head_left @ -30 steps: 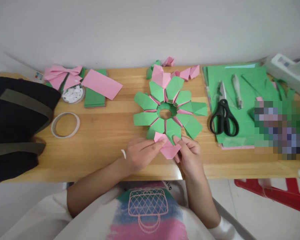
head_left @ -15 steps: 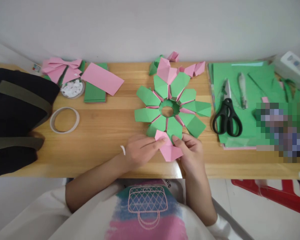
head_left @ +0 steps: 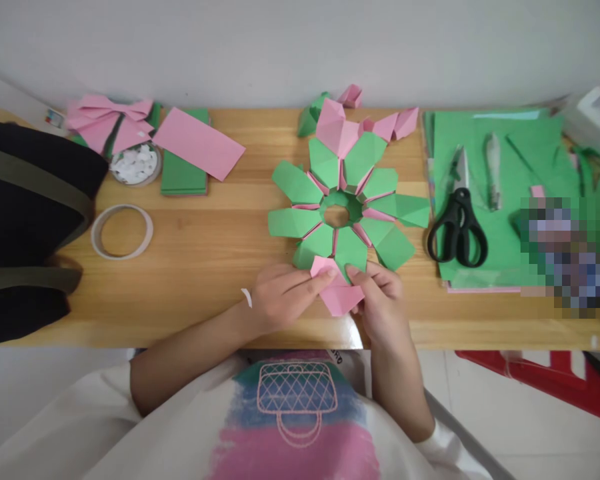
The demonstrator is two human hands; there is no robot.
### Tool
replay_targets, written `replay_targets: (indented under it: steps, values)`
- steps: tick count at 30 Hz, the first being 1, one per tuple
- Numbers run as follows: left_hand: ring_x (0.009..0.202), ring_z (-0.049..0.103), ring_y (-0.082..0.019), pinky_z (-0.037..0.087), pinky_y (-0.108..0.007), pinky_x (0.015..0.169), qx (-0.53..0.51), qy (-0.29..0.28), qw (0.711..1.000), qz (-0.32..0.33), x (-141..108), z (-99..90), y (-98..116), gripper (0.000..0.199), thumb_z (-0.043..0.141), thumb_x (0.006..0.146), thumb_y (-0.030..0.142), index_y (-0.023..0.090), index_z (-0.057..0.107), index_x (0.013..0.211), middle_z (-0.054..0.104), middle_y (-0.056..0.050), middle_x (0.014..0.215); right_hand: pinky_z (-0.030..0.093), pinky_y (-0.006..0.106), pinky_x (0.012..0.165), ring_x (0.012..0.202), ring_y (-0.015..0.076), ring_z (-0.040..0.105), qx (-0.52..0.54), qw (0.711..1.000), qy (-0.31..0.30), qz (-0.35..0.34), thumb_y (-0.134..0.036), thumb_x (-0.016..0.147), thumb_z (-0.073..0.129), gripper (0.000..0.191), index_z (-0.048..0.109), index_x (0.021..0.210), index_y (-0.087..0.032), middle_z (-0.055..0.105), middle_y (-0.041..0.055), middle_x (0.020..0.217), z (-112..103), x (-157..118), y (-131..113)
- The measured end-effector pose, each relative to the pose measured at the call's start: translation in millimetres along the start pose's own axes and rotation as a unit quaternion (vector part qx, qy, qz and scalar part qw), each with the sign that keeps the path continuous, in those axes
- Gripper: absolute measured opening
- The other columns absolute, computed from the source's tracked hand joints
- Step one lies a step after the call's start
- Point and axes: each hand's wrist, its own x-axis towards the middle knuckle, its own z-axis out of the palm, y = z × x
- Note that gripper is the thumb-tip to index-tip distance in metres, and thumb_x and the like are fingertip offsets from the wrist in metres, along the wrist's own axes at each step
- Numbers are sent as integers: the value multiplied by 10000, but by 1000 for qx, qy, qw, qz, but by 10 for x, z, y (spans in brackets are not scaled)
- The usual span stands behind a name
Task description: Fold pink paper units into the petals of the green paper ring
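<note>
A ring-shaped folded-paper flower (head_left: 350, 247) with green petals and pink edges lies in front of me on the table. At its near side a folded pink paper piece (head_left: 341, 300) overlaps a green petal. My left hand (head_left: 285, 297) presses this pink piece with its fingers, the index tip on its upper part. My right hand (head_left: 383, 293) pinches the green petal beside it, thumb on top and the other fingers curled beneath. More folded pink pieces (head_left: 337, 127) adjoin the flower's far side.
Black-handled scissors (head_left: 460, 230) and a cutter (head_left: 493, 170) lie on green paper sheets (head_left: 520, 253) at right. A tape roll (head_left: 96, 233), a dish of white bits (head_left: 136, 165), a pink paper strip (head_left: 200, 143) and a black bag (head_left: 25, 200) are at left.
The view has shifted slightly, so the table things sit a little higher. Both hands keep their hold at the flower's near edge, with hardly any movement.
</note>
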Motion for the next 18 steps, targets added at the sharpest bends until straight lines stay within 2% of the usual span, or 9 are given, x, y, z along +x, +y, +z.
replay_targets:
  steps: [5, 7, 8, 10, 12, 14, 16, 18]
  values:
    - [556, 606, -88, 454, -203, 554, -23, -1, 1000, -9, 17, -7, 29, 193, 470, 949, 115, 148, 603, 1085, 677, 23, 641, 220, 217, 396, 387, 57, 292, -14, 1000, 12, 1, -377, 855, 633, 398, 469, 541, -196, 415, -79, 427, -6, 8, 19]
    - [592, 625, -85, 473, -191, 576, -80, -24, 995, -60, 40, -68, 68, 242, 465, 925, 86, 165, 620, 1093, 703, 5, 706, 233, 217, 405, 392, 58, 297, -21, 1000, 12, -2, -373, 862, 622, 393, 477, 544, -196, 412, -78, 432, -5, 4, 15]
    - [619, 639, -87, 486, -190, 589, -123, -45, 986, -104, 53, -118, 89, 280, 460, 910, 77, 180, 618, 1118, 720, -6, 762, 241, 217, 411, 397, 59, 303, -25, 1000, 14, -5, -373, 866, 618, 391, 479, 546, -196, 414, -77, 438, -2, -5, 8]
    - [659, 668, -101, 514, -207, 604, -236, -80, 943, -221, 77, -243, 122, 351, 465, 884, 92, 207, 583, 1194, 737, -24, 867, 254, 216, 420, 407, 60, 320, -42, 999, 16, -8, -389, 872, 608, 392, 481, 555, -196, 426, -74, 451, 18, -42, -21]
    - [656, 690, -122, 527, -222, 574, -343, -93, 866, -353, 102, -369, 130, 344, 498, 872, 157, 194, 544, 1211, 736, -38, 886, 264, 217, 427, 418, 63, 341, -73, 997, 14, -4, -415, 879, 595, 407, 479, 556, -195, 436, -68, 459, 57, -102, -63]
    - [593, 683, -131, 493, -202, 492, -399, -97, 786, -463, 128, -450, 117, 212, 555, 862, 244, 175, 573, 1062, 720, -15, 758, 278, 215, 437, 430, 64, 367, -105, 994, 5, 8, -422, 893, 575, 419, 479, 556, -193, 444, -62, 464, 113, -169, -104]
    - [519, 643, -120, 445, -184, 430, -418, -117, 730, -528, 150, -467, 104, 169, 623, 822, 317, 169, 599, 898, 693, 6, 655, 298, 212, 449, 442, 64, 395, -123, 992, -11, 19, -407, 906, 558, 415, 485, 560, -189, 464, -56, 474, 173, -225, -128]
    - [520, 616, -111, 441, -186, 436, -414, -140, 708, -555, 163, -433, 108, 181, 647, 794, 343, 165, 627, 815, 696, 3, 659, 317, 208, 453, 444, 64, 419, -122, 991, -37, 34, -396, 907, 558, 395, 497, 576, -189, 493, -52, 486, 220, -259, -125]
